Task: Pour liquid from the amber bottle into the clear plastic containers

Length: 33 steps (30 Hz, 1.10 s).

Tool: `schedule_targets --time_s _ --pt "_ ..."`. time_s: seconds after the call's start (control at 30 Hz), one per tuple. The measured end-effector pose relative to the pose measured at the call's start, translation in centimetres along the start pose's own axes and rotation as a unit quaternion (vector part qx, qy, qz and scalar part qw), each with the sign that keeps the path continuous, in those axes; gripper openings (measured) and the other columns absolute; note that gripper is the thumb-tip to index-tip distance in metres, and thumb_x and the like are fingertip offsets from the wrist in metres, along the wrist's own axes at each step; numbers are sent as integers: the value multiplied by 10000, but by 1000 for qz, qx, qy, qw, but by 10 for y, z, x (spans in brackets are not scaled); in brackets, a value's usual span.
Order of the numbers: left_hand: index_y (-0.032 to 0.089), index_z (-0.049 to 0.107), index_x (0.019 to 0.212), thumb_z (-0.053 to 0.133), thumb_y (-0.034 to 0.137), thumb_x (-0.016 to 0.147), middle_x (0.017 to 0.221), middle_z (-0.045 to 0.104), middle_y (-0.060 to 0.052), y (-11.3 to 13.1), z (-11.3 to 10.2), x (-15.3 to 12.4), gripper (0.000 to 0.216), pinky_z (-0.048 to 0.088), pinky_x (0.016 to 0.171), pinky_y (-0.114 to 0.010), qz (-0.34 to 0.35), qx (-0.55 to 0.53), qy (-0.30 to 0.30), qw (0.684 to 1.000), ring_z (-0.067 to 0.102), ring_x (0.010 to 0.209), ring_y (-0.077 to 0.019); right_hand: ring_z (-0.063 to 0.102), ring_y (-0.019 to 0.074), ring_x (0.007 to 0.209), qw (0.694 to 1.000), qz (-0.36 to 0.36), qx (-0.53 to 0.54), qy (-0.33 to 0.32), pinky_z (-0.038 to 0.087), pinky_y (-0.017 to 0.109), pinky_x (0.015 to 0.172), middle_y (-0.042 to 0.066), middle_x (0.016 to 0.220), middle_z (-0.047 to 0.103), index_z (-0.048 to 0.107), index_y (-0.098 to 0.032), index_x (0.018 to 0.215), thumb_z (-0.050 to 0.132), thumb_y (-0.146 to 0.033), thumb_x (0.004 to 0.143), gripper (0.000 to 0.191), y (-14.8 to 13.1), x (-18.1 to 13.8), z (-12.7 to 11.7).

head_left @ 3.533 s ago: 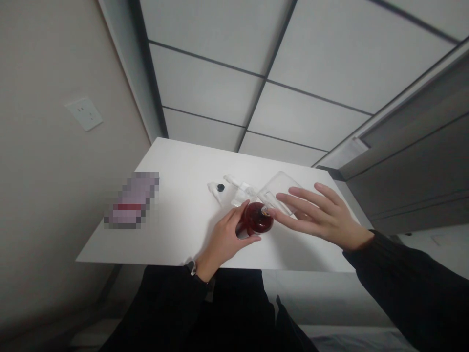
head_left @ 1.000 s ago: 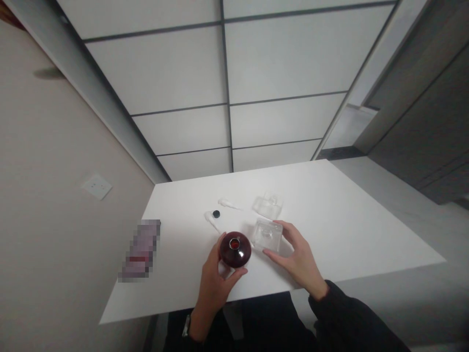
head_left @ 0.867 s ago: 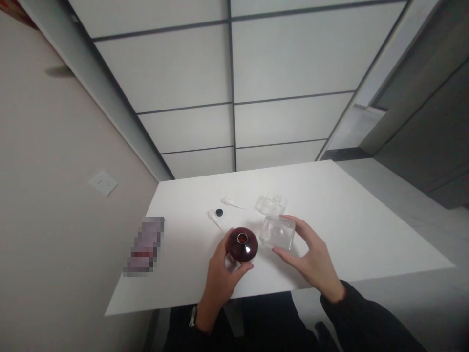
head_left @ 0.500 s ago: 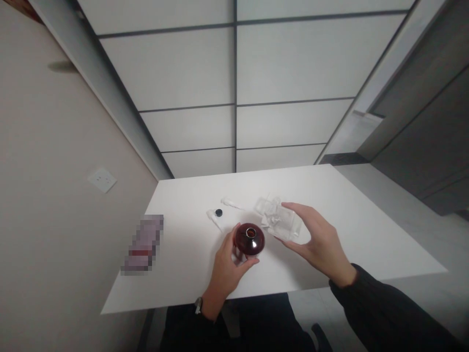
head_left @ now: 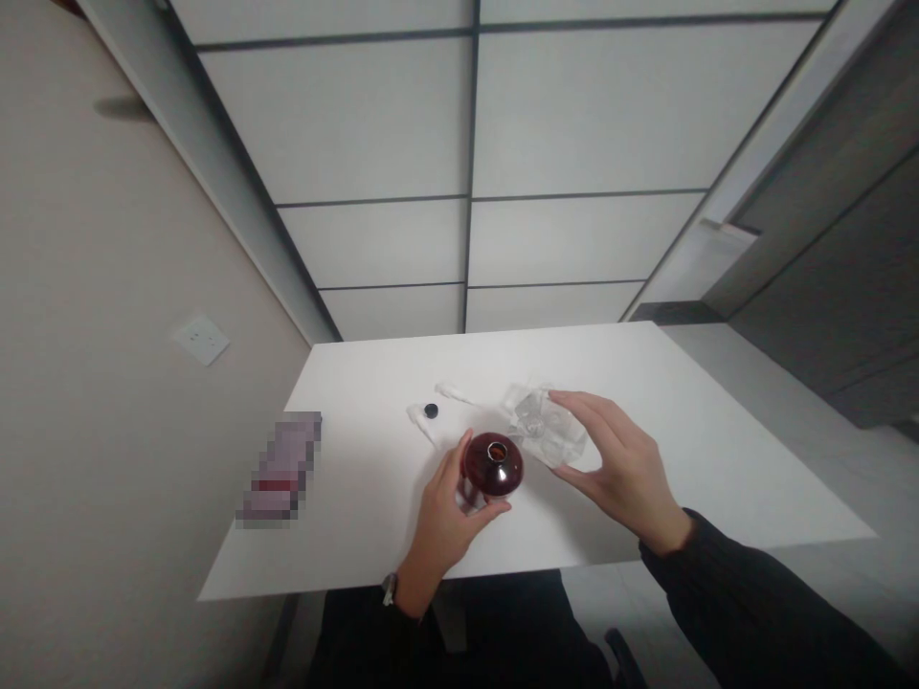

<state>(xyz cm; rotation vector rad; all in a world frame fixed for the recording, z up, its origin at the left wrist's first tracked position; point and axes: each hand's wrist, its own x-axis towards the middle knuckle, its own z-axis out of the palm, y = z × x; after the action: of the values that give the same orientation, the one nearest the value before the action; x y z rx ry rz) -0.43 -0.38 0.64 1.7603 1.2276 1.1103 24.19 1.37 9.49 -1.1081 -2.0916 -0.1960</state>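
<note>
A round dark red glass bottle [head_left: 492, 464] with an open metal-rimmed neck stands on the white table [head_left: 359, 498]. My left hand [head_left: 445, 522] is wrapped round its left side. My right hand [head_left: 621, 469] grips a clear glass bottle [head_left: 549, 435], lifted and tilted with its mouth toward the red bottle's neck. A second clear piece sits partly hidden behind the clear bottle.
A small black cap [head_left: 431, 411] and two white plastic pieces [head_left: 420, 421] lie behind the red bottle. A blurred pinkish box [head_left: 280, 469] rests near the table's left edge. A wall with a socket [head_left: 201, 339] runs along the left.
My right hand has lifted the clear bottle off the table and tilted it toward the red bottle. My left hand stays on the red bottle.
</note>
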Motion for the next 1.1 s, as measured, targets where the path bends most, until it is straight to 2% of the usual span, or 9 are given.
schedule_targets --time_s 0.2,0.67,1.1 --pt "283 403 1586 902 397 764 1528 584 -127 4 3 1 969 485 1165 -483 -4 2 8 1000 574 1406 -326 680 335 1189 999 -5 -14 30 617 502 960 152 1312 697 443 -244 1549 725 -282 926 686 -3 1 4" --pt "296 415 1582 903 358 758 1476 633 -92 19 7 6 960 517 1134 -457 -10 32 13 999 628 1340 -313 695 326 1196 994 -59 -58 76 621 507 982 154 1277 732 381 -227 1604 742 -242 928 767 2 4 9" --pt "282 403 1586 904 383 763 1430 660 -101 20 9 7 968 509 1135 -456 5 42 14 999 648 1303 -309 693 325 1235 991 -90 -78 67 595 528 1045 119 1327 733 382 -262 1601 727 -288 949 739 9 1 10"
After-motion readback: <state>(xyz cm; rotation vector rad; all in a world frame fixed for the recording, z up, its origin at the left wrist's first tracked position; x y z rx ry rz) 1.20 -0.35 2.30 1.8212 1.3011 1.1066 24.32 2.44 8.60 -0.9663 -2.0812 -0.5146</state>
